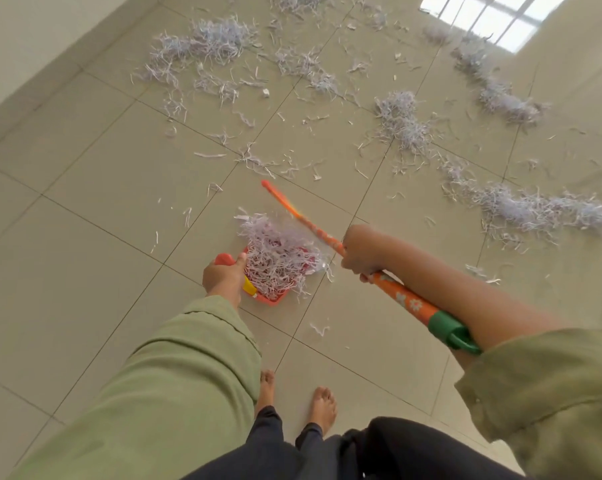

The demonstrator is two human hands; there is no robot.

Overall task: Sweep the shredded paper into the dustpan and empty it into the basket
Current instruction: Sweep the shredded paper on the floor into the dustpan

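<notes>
My left hand [223, 273] grips the handle of a red dustpan [271, 299], which is heaped with white shredded paper [278, 258] and held above the tiled floor. My right hand [360, 252] grips the orange, flower-patterned broom handle [401, 299]. The handle's green end [448, 330] lies along my right forearm, and the thin orange part [285, 202] points away over the floor, blurred. The broom's head cannot be seen. Several clumps of shredded paper [401, 123] lie scattered over the floor ahead. No basket is in view.
A pale wall [22, 46] runs along the left. A bright window reflection [493, 19] lies on the tiles at top right. My bare feet [322, 407] stand on the floor below the dustpan. Thick paper trails [542, 209] lie to the right.
</notes>
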